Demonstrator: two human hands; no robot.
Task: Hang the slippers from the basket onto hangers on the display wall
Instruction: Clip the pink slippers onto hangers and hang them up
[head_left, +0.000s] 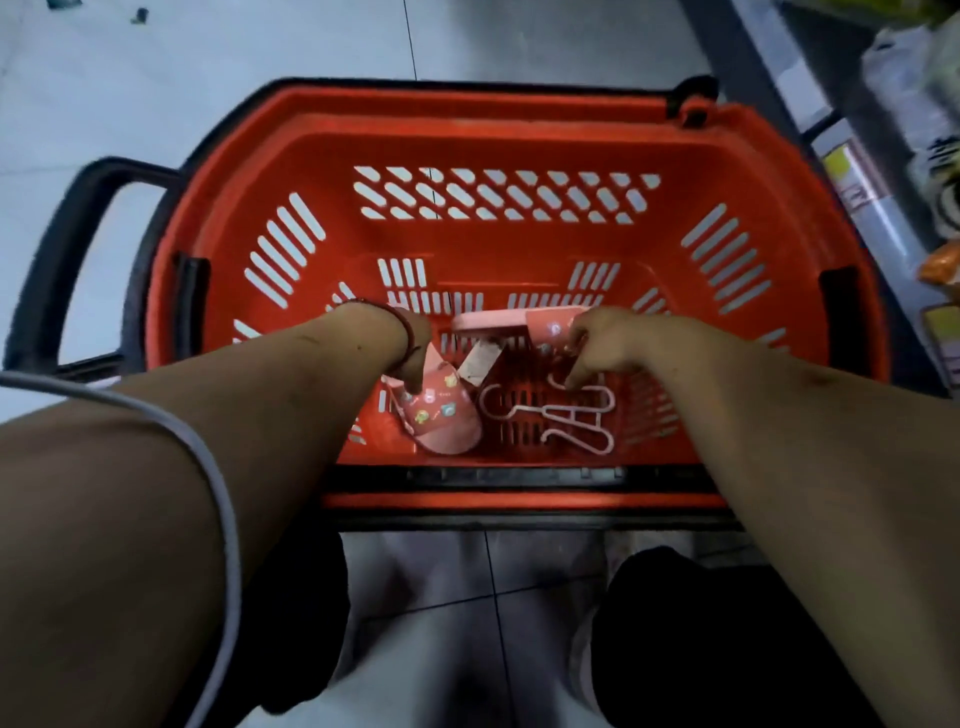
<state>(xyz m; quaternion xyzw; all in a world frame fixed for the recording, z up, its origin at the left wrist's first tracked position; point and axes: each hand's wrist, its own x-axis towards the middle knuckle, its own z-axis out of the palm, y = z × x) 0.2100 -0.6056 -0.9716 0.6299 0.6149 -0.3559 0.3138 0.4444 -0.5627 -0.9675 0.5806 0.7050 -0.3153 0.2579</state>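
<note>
A red plastic basket (519, 130) stands on the floor below me. Both my arms reach into it. My left hand (415, 358) grips a pink slipper (441, 421) with small cartoon prints, near the basket's front left. A second pink slipper (498, 322) lies further back, partly hidden behind my hands. My right hand (597, 343) has its fingers curled down, pinching the top of a pink plastic hanger (566, 415) that lies on the basket floor at the front right. A paper tag (480, 364) sits between the slippers.
The basket has a black handle (62, 260) at the left and black trim along its rim. A store shelf (883, 156) with packaged goods runs along the right edge. Pale floor tiles surround the basket. My dark trouser legs are below.
</note>
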